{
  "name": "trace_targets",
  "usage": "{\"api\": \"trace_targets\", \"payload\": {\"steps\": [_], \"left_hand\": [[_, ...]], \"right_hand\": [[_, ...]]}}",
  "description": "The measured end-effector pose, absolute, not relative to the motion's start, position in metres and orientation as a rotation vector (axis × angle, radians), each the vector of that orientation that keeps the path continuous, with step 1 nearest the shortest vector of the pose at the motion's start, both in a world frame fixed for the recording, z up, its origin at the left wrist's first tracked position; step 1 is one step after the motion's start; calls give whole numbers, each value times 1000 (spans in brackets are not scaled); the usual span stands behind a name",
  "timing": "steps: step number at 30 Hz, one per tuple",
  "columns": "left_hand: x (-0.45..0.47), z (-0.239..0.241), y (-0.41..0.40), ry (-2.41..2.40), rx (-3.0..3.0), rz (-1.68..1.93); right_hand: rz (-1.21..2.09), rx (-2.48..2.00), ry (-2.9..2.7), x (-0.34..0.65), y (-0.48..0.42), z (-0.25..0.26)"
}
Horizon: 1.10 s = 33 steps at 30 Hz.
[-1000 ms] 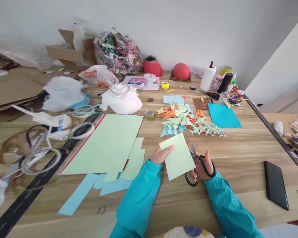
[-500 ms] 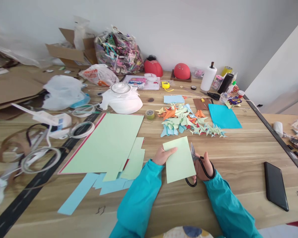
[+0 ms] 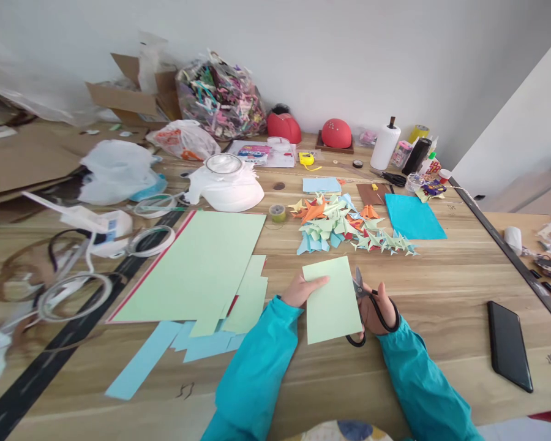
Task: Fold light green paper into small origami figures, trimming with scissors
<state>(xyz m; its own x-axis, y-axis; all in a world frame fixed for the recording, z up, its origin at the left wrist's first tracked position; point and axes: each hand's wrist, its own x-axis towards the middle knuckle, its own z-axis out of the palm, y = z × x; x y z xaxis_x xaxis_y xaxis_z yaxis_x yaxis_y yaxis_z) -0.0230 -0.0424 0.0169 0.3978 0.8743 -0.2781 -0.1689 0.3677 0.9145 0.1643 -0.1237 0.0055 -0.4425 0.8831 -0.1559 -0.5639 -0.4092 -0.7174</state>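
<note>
My left hand (image 3: 300,290) pinches the left edge of a pale green sheet of paper (image 3: 333,309), thumb on top and the other fingers hidden beneath. Black-handled scissors (image 3: 375,304) are in my right hand (image 3: 377,315), with the fingers through the loops. Their blades (image 3: 359,283) point away from me, close beside the sheet's right edge; I cannot tell whether they touch it. Beyond the hands lies a pile of folded paper pieces (image 3: 335,223) in green, blue and orange. Left of them rests a large green sheet stack (image 3: 197,257) with smaller green and blue strips (image 3: 142,361).
A black phone (image 3: 509,346) lies at the right. Behind the pile are a turquoise square (image 3: 416,216), a yellow tape measure (image 3: 306,159) and a thread spool (image 3: 277,213). Cables (image 3: 76,297) and plastic bags (image 3: 119,171) crowd the left; a white bottle (image 3: 386,147) stands at the back.
The green sheet has shifted slightly toward me and turned a little. The scissors have moved a touch with the right hand. Both hands keep their holds.
</note>
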Motion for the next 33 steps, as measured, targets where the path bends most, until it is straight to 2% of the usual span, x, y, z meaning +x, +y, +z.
{"api": "trace_targets", "payload": {"steps": [12, 33], "left_hand": [[-23, 21, -47, 852, 776, 768], [-24, 23, -47, 940, 906, 780]], "right_hand": [[2033, -658, -826, 169, -126, -2], [1933, -713, -716, 164, -125, 7]]}}
